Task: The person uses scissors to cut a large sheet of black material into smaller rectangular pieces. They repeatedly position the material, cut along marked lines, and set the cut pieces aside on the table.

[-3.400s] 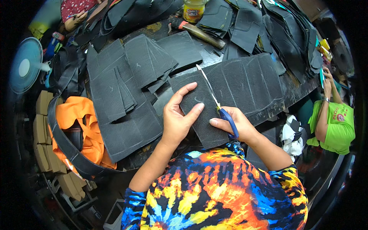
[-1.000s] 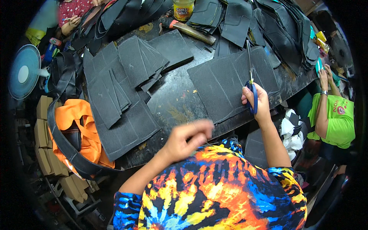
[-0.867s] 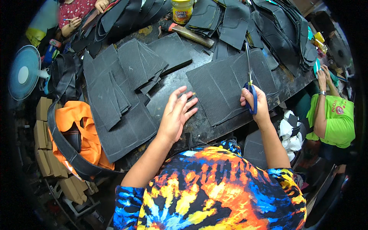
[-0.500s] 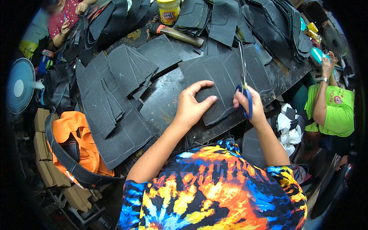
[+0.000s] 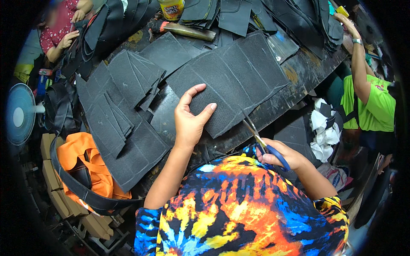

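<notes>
Head view: black fabric panel [image 5: 230, 85] is pinned by the spread-fingered left hand [image 5: 190, 119]; blue-handled scissors [image 5: 260, 143] are gripped in the right hand [image 5: 282, 157]. A skewed cut is risked if the panel slides.

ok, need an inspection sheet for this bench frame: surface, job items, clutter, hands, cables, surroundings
Surface: dark worn table, mostly covered with cut pieces.
Job's things: large black fabric panel lying flat; blue-handled scissors at its near edge, blades open.
Clutter: stacks of black fabric pieces, yellow jar, hammer-like tool, orange bag at left.
Hands: left hand flat on the panel; right hand gripping the scissors.
Cables: nothing seen.
Surroundings: fan at left; person in green shirt at right; another person at the top left.
</notes>
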The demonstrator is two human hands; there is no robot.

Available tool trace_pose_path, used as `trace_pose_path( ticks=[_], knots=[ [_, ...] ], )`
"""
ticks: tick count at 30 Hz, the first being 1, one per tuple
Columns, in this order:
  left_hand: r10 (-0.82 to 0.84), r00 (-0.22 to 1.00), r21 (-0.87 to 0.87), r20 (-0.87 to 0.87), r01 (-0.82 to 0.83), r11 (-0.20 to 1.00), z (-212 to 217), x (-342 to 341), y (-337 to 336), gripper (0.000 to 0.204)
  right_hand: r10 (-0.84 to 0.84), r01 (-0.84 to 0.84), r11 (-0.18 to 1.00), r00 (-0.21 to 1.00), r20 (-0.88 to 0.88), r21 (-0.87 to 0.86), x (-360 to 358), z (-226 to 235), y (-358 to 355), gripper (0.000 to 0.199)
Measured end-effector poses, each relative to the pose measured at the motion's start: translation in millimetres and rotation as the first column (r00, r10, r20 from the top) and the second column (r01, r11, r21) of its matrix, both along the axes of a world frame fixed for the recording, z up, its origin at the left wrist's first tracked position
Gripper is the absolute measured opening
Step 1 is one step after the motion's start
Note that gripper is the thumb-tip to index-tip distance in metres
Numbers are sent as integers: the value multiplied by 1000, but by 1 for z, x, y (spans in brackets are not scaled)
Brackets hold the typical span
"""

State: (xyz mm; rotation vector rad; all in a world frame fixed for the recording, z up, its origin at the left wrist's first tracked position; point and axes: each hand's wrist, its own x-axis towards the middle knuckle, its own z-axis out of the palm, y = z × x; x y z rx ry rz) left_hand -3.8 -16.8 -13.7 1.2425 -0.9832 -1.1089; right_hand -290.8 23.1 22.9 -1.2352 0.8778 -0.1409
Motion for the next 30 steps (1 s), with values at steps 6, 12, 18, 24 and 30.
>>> trace_pose_path(
  ticks=[6,12,18,24,30],
  knots=[
    [13,1000,15,21,-13,1000,2,-2,5,49,-83,84,996,996,-12,16,18,0,-1,34],
    [2,1000,-2,15,-2,1000,1,-2,10,49,-143,156,973,986,-90,169,17,9,6,31],
    [-40,996,22,82,39,999,4,-3,18,54,-63,66,985,998,-21,161,31,2,-18,25],
    [-19,998,-4,53,19,1000,7,-3,23,68,-10,27,984,995,-99,175,40,10,-23,32],
    [-52,998,-18,41,53,998,16,-3,29,79,-43,58,959,997,-61,278,48,22,-37,36]
  ],
)
